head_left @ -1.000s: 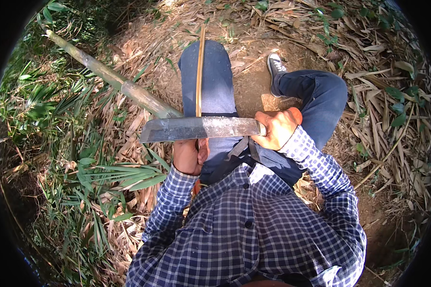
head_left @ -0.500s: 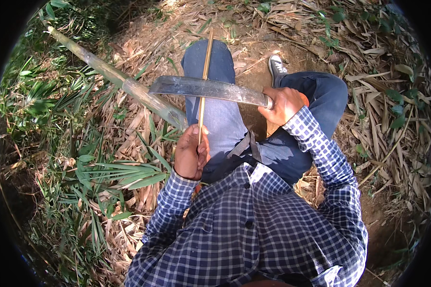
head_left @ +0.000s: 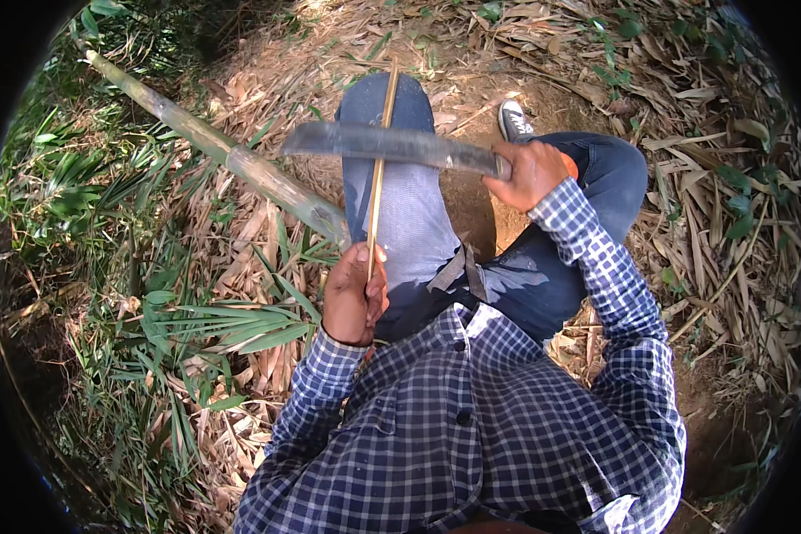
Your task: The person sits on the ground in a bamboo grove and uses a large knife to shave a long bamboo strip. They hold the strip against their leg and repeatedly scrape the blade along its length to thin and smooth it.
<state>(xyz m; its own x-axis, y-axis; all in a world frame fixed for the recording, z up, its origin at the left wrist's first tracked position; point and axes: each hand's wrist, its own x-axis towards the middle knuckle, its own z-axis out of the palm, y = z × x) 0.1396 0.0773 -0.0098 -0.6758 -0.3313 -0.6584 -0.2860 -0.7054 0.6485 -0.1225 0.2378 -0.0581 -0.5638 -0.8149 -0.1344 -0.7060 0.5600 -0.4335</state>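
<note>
sunlit ground (head_left: 703,222) of dry leaves, green plants (head_left: 151,303)

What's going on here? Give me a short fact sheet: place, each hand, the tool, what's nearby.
Place: outdoors, ground covered in dry leaves and green plants
Person: seated, checked shirt, blue jeans, one shoe visible
Left hand: grips the near end of a thin bamboo strip lying along the left leg
Right hand: holds the handle of a long machete
Tool position: blade lies across the strip, near the knee
Nearby: thick bamboo pole lying on the ground to the left
</note>
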